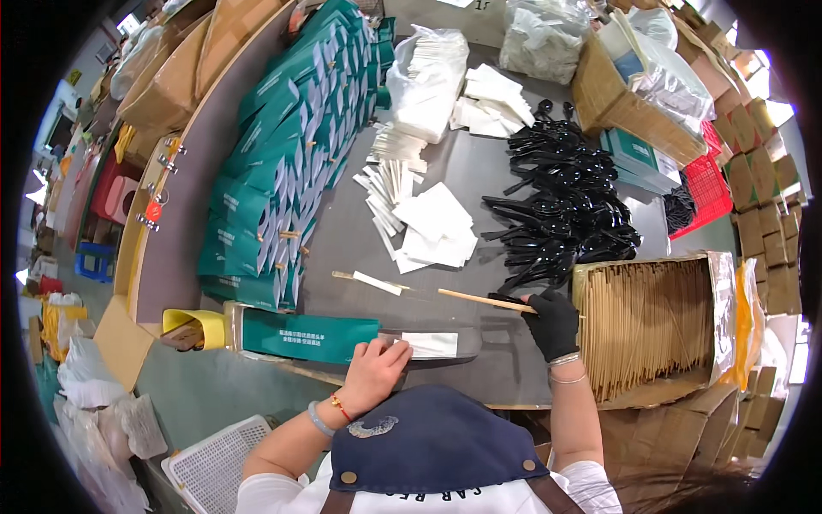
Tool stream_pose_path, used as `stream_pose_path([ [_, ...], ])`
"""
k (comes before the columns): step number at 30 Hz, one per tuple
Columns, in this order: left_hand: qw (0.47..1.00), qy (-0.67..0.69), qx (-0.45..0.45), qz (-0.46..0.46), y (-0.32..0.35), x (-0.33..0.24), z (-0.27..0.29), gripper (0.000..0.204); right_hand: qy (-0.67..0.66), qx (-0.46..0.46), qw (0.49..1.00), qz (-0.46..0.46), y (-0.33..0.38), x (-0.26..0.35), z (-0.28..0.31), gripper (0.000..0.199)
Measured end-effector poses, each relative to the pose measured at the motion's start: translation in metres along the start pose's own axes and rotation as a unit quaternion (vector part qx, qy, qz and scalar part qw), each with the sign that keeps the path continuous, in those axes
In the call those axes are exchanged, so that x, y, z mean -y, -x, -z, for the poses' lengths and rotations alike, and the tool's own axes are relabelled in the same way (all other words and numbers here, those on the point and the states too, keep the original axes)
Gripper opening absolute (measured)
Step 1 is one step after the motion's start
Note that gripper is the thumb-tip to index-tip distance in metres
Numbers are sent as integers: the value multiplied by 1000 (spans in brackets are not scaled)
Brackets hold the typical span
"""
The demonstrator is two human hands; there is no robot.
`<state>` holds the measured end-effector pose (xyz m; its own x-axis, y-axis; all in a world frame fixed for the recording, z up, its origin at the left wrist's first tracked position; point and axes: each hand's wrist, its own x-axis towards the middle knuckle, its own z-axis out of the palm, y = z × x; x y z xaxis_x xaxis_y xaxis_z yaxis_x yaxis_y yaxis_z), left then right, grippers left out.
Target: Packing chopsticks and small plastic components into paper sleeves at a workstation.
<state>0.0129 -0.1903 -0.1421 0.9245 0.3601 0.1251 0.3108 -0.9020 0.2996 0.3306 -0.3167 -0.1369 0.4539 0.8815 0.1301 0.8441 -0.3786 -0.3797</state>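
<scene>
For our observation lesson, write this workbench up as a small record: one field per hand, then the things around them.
Left hand: bare, fingers on the clear sleeve, beside a white packet
Right hand: black-gloved, holding a wooden stick
Near left hand: green pouch
Right of right hand: box of sticks
Beyond, left: overlapping green pouches
Beyond, middle: white squares
Beyond, right: heaped black cutlery

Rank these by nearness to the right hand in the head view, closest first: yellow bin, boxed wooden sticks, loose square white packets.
From the right hand:
1. Boxed wooden sticks: just to its right.
2. Loose square white packets: ahead and to its left.
3. Yellow bin: far left.
</scene>
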Motion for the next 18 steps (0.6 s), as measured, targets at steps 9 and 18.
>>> stream_pose_path([
  [9,1000,-6,21,7,11,3,-1,34,-116,179,971,107,21,99,-68,31],
  [18,994,66,13,89,15,45,26,74,10,173,969,175,41,62,-33,41],
])
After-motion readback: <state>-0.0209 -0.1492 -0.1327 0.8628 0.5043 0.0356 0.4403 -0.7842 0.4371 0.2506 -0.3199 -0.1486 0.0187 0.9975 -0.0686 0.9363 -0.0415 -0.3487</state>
